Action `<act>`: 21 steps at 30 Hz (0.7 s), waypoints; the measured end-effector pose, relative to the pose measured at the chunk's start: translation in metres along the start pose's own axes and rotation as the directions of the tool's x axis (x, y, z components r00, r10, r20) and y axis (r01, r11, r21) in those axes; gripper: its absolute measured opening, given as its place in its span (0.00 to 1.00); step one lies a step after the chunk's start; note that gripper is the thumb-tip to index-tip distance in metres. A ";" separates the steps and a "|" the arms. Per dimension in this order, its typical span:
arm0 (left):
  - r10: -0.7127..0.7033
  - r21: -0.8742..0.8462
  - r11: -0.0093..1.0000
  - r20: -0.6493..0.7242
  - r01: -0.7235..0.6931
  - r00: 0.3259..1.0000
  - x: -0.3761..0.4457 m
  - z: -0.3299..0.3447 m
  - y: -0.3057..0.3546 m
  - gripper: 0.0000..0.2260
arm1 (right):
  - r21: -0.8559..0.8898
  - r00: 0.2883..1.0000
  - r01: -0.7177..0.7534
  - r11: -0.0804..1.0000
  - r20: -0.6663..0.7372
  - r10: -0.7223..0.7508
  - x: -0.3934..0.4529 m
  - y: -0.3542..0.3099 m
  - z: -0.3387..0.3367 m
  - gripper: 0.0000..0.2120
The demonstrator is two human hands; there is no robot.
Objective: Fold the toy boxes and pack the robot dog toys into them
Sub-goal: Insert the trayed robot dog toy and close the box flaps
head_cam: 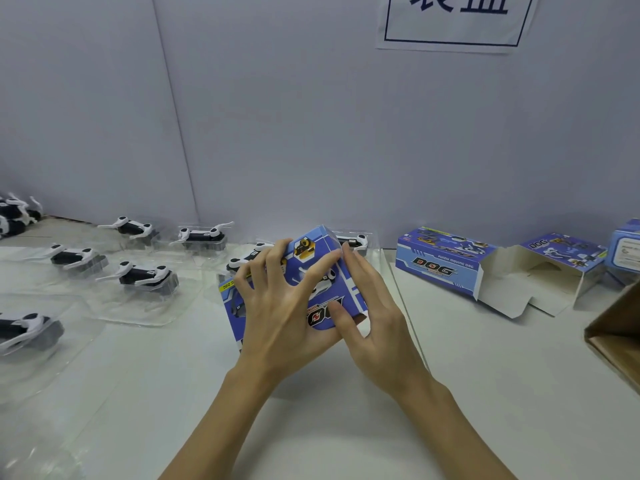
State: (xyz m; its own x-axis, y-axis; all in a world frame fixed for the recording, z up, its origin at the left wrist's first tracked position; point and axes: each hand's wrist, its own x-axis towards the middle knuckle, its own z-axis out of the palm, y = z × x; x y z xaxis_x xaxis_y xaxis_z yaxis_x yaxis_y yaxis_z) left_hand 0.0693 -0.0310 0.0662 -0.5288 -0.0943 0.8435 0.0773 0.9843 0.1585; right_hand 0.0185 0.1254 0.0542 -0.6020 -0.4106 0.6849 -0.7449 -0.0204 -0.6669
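A blue printed toy box [320, 271] is held tilted above the middle of the table, between both hands. My left hand [277, 306] grips it from the left, fingers spread over its front face. My right hand [367, 317] holds its right side, thumb pressing on the lower front face. Several black-and-white robot dog toys in clear plastic trays lie to the left, such as one toy [147, 275] and another toy [204, 235]. One more toy [353, 240] shows behind the box.
An open-ended blue box [440, 261] lies on its side at the right, another box [561, 258] behind it. A brown cardboard carton [620, 337] juts in at the right edge. A white wall with a paper sign [457, 19] stands close behind.
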 end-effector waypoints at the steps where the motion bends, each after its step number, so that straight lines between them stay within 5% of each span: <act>1: 0.000 -0.004 1.000 -0.003 0.000 1.000 0.000 0.000 0.000 0.37 | 0.030 1.000 -0.009 1.000 -0.011 0.009 0.000 0.000 0.001 0.31; 8: -0.096 0.027 0.995 -0.039 0.097 0.995 0.001 0.000 0.001 0.40 | -0.016 0.989 0.024 1.000 -0.142 -0.026 -0.004 0.000 0.014 0.33; 21: -0.120 0.027 0.992 -0.052 0.122 0.991 0.001 0.001 0.005 0.42 | 0.038 0.988 0.045 0.998 -0.148 -0.039 -0.002 0.002 0.015 0.25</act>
State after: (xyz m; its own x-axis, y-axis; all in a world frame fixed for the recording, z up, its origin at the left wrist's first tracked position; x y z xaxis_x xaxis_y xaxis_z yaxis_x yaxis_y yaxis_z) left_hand 0.0680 -0.0263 0.0668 -0.4900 -0.2193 0.8437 -0.0107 0.9693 0.2457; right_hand 0.0232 0.1126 0.0472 -0.6085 -0.2696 0.7464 -0.7597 -0.0738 -0.6460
